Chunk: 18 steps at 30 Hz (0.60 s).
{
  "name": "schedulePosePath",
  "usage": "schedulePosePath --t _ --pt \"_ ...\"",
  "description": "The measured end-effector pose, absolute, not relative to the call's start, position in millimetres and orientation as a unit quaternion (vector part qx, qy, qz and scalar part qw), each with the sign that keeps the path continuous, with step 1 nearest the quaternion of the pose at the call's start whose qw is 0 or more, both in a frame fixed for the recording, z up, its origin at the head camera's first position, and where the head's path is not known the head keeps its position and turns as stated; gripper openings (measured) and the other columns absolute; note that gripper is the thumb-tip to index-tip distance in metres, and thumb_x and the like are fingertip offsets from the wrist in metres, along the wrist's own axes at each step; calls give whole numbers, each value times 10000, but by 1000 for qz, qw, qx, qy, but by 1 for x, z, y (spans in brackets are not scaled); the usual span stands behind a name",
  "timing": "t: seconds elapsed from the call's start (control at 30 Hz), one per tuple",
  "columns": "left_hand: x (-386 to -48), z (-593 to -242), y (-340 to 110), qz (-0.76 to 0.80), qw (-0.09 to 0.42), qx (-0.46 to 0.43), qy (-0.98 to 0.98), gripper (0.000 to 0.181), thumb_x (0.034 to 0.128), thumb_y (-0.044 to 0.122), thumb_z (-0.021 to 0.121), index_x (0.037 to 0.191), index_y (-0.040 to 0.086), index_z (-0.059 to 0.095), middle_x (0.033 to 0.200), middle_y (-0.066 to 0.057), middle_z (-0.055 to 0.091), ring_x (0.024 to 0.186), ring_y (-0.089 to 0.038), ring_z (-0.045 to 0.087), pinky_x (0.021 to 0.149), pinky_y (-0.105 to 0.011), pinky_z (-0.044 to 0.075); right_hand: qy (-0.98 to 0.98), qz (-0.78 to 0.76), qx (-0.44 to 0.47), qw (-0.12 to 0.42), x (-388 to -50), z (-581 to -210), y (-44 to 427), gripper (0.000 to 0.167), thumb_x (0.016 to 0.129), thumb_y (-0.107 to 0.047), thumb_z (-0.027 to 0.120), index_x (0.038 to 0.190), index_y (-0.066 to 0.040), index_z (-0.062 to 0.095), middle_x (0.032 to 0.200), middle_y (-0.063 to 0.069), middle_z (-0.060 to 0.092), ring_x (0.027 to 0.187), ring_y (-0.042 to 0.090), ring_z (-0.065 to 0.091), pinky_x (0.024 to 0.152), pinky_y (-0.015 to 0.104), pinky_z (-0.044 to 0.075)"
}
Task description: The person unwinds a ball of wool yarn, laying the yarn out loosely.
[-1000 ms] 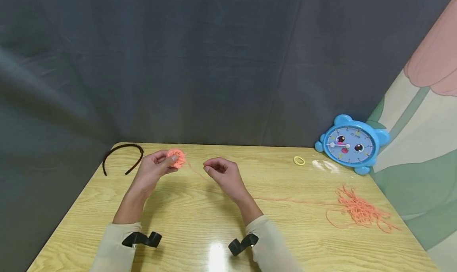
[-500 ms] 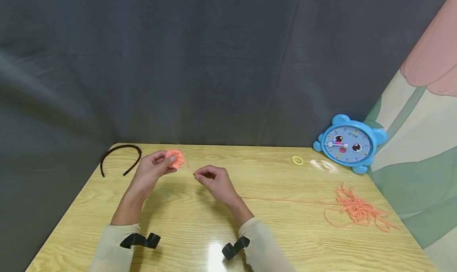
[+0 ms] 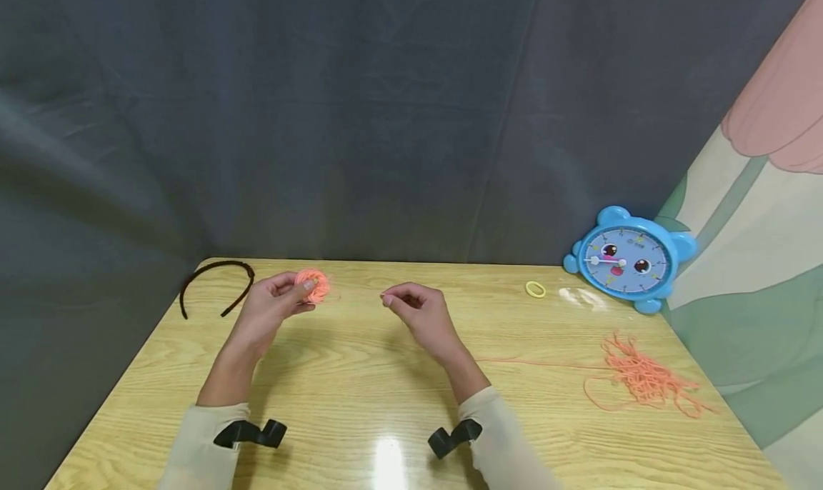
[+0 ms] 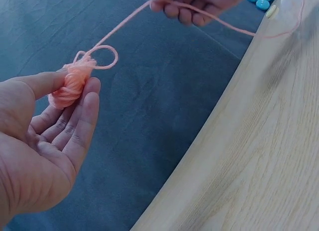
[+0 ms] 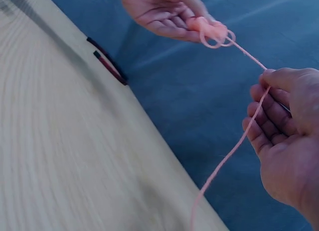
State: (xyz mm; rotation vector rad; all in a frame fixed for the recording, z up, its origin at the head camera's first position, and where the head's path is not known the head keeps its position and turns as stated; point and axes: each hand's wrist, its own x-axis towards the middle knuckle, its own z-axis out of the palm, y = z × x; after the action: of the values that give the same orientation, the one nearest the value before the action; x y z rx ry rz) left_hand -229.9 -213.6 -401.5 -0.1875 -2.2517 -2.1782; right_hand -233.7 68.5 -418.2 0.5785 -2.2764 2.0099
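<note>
A small wound bundle of coral yarn is pinched between thumb and fingers of the left hand, above the table's back left part. In the left wrist view a loose loop stands out from the top of the bundle. The right hand, level with it and to its right, pinches the strand between thumb and index finger. From the bundle the strand runs straight to the right fingertips, then hangs past the palm of the right hand. A tangled heap of the same yarn lies on the table's right side.
A dark headband lies at the table's back left corner. Near the back right are a yellow ring and a blue animal-shaped clock by the curtain. The yarn's strand crosses the wooden table toward the heap.
My right hand moved left toward the bundle, then back right and slightly up, drawing away from it. The left hand has stayed nearly in place, still holding the bundle.
</note>
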Motion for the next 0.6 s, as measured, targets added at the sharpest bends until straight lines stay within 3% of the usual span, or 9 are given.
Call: schedulePosePath --t 0.23,0.6 --pt "-230 -401 -213 -693 -3 -57 -719 340 1014 247 687 1217 -23 646 936 107 753 878 -59 737 837 -244 618 -736 648 189 52 -230 -409 95 175 1000 -159 698 1076 -13 755 1024 185 720 815 95 606 707 212 494" --pt "-227 -399 -212 -695 -5 -50 -717 367 1016 229 683 1247 -52 633 939 108 757 884 -55 736 830 -232 615 -742 644 171 76 -227 -402 133 223 992 -157 709 1093 40 736 970 -36 726 872 90 654 787 218 554"
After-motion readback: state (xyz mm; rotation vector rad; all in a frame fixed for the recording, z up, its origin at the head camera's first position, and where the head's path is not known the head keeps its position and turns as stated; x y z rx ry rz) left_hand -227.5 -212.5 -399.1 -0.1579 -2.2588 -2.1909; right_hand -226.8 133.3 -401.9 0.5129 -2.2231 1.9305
